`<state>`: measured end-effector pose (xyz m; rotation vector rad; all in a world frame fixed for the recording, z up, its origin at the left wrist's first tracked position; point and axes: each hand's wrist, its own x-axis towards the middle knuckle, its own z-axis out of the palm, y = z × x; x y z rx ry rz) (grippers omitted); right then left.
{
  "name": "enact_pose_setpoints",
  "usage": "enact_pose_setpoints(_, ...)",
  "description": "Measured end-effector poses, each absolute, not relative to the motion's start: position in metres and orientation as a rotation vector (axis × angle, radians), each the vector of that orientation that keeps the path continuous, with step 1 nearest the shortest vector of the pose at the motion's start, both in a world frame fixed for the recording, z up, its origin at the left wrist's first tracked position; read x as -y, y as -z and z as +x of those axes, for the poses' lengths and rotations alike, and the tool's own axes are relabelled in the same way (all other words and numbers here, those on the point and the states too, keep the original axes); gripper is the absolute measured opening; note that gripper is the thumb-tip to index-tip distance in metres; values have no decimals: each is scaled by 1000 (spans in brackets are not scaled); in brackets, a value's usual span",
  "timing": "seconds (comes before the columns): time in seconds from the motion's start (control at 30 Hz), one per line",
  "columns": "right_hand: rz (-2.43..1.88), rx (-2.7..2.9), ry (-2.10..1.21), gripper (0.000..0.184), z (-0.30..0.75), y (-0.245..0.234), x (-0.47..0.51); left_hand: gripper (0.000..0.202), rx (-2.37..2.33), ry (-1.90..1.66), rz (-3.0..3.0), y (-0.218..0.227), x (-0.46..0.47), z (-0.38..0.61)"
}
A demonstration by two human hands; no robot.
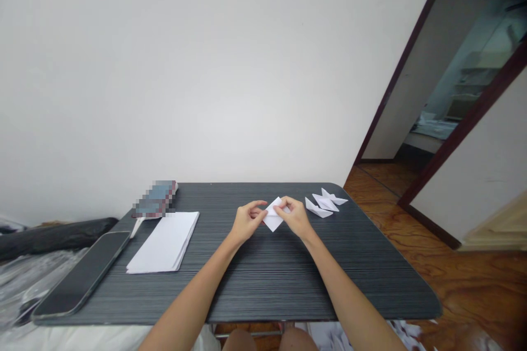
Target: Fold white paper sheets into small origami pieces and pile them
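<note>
A small white folded paper (pixel 272 222), diamond-shaped from here, is held between my two hands above the middle of the table. My left hand (pixel 248 221) pinches its left corner with the thumb, its other fingers curled behind. On the opposite side, my right hand (pixel 294 215) grips the paper, thumb lying across its front face. Just to the right of that hand, several folded paper boats (pixel 325 203) lie grouped together on the table.
The dark striped table (pixel 263 285) stands against a white wall. On its left are a stack of white paper (pixel 164 241), a phone (pixel 82 277) and a blurred-out book-like object (pixel 154 200). Paper scraps (pixel 407 332) lie below the front edge; a doorway is at right.
</note>
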<state>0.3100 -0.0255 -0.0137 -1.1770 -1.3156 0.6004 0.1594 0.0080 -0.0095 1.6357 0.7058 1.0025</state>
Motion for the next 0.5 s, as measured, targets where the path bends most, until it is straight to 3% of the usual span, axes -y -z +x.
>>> enact_pose_setpoints(0.13, -1122, 1271, -696, 18, 310, 12, 25, 38, -690, -1008, 1620, 8, -8, 160)
enact_pose_setpoints(0.33, -950, 1152, -1006, 63, 310, 8, 27, 45, -673, -1028, 1609, 9, -10, 157)
enact_pose_setpoints(0.5, -922, 1182, -960, 59, 312, 9, 28, 42, -663, -989, 1587, 8, -12, 155)
